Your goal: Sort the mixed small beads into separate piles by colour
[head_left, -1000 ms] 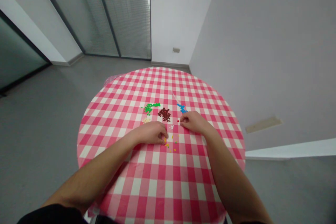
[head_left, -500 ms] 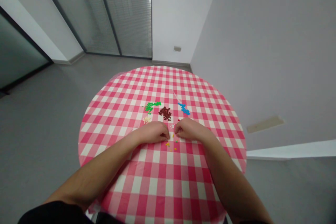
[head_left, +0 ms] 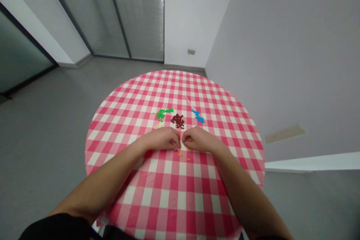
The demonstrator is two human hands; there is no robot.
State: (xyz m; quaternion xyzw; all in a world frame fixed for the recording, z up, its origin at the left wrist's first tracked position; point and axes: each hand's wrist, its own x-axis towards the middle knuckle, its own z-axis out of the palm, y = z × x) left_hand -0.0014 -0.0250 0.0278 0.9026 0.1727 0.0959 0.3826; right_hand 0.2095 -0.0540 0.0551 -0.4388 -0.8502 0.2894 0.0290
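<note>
My left hand [head_left: 165, 138] is closed, its fingertips curled down near the tabletop; whatever they pinch is hidden or too small to name. Close beside it, my right hand [head_left: 196, 138] is also closed, with its fingers bent inward and their contents hidden. Just below both hands lie several small yellow pieces [head_left: 180, 154] and a few green bits. Beyond the hands sit a pile of small dark brown pieces [head_left: 178, 120], a green pile [head_left: 161, 114] to its left and a blue pile [head_left: 198, 116] to its right. Cream pieces [head_left: 158, 126] show partly behind my left hand.
A red-and-white checked cloth covers the round table [head_left: 168, 191]. A white wall [head_left: 281, 63] rises close on the right, and a glass partition with blinds [head_left: 140, 15] stands at the back left. Grey floor [head_left: 42, 120] lies left of the table.
My right hand has moved left, closer to my left hand. The white and red bits seen between and behind the hands are now covered. The piles look unmoved.
</note>
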